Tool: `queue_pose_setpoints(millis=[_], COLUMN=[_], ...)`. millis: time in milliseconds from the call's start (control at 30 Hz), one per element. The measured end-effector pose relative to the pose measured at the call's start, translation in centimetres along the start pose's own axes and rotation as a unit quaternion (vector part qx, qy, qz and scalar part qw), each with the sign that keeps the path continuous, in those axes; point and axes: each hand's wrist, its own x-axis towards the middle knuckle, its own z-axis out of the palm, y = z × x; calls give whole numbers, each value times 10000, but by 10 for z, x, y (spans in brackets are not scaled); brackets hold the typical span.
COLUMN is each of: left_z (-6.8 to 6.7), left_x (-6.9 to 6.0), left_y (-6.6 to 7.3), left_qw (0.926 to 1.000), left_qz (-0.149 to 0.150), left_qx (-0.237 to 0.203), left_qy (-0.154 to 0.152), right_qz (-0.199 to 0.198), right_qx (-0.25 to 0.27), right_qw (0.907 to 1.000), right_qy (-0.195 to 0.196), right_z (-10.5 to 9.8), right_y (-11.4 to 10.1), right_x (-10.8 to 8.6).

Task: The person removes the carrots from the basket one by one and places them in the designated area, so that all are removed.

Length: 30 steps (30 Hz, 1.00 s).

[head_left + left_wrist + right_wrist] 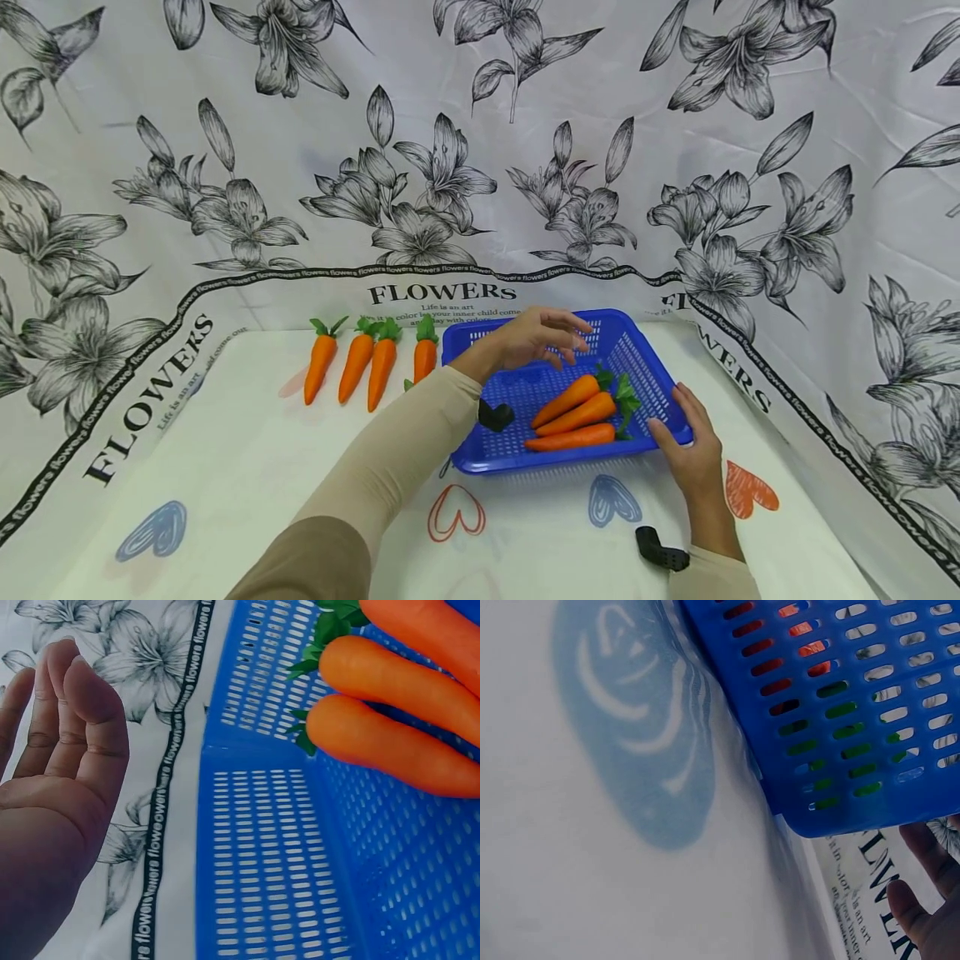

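Above the far part of the blue plastic basket [615, 329] is my left hand [536, 337], its fingers loosely bent and nothing in them. The left wrist view also shows this hand [67, 765] beside the basket wall [262, 855], apart from the carrots. Three orange carrots [577, 412] with green tops lie in the basket's right half. My right hand [693, 446] is at the near right corner of the basket, thumb and fingers spread about it. In the right wrist view its thumb [907, 907] appears apart from the basket wall [832, 817].
Several carrots [321, 367] stand in a row on the white tablecloth [247, 467] left of the basket; my left forearm partly hides that end. Black angled pieces [660, 550] sit at both wrists. A flower-printed cloth [450, 192] hangs behind.
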Motion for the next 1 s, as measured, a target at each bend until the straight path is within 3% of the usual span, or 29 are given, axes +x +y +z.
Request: queue_pose_setpoints(millis=[167, 467, 633, 867, 1000], left_z=[-4, -12, -15, -14, -11], left_x=[8, 21, 24, 26, 25], left_y=[-13, -45, -56, -72, -76], left_qw=[9994, 9917, 9871, 9760, 9669], left_qz=[-196, -869, -1164, -1621, -1772], left_qx=[216, 855, 1045, 1456, 1838], left_qy=[161, 399, 327, -47, 62], right_qz=[-14, -11, 3, 5, 13], right_qx=[2, -60, -82, -67, -30], right_qw=[10000, 10000, 9999, 9999, 10000], right_qy=[56, 49, 58, 84, 76], right_z=[1, 3, 4, 3, 3], right_y=[2, 1, 0, 3, 3], right_x=[1, 2, 3, 1, 1])
